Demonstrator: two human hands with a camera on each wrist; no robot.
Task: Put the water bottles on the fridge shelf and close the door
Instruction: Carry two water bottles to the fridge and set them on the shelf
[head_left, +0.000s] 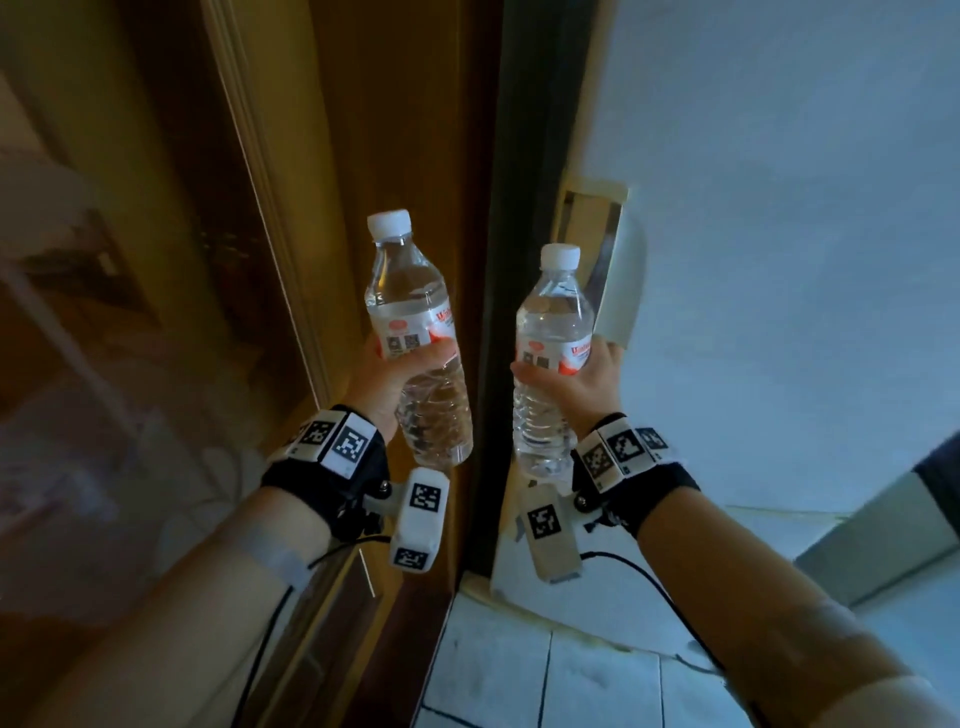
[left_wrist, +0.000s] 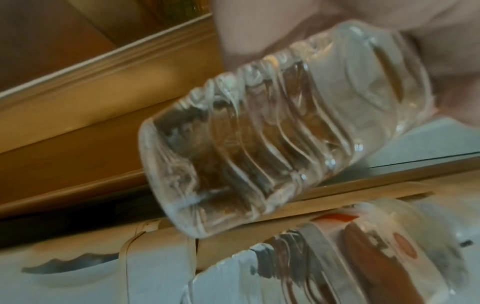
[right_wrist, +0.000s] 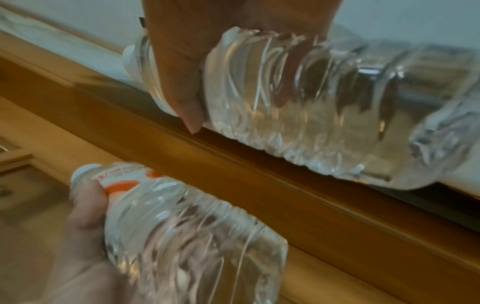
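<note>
Water bottles, two of them, are held up side by side near the middle of the head view, both upright with white caps on top and clear water inside. The left bottle (head_left: 415, 338) sits in the left hand (head_left: 387, 387), whose fingers wrap around its labelled waist, so that grip is closed around the bottle. The right bottle (head_left: 550, 358) sits slightly lower in the frame in the right hand (head_left: 589, 382), thumb across the front just under the red and white label and fingers curled round the far side, so this grip too is closed around its bottle. The two bottles are near each other but apart, with a dark vertical gap (head_left: 506, 260) showing between them. Behind the left bottle, filling the left half of the frame, stands a brown wooden door (head_left: 395, 130) with a moulded frame. Behind the right bottle, filling the right half, is a pale white fridge door (head_left: 779, 234) with a recessed handle (head_left: 610, 270) just behind the right bottle's shoulder. Both wrists carry black straps with square black-and-white markers and small white camera blocks, with thin black cables trailing down the forearms. White floor tiles (head_left: 519, 675) show at the bottom centre of the frame. The wrist views are blurred but show the ribbed lower halves of both bottles.
</note>
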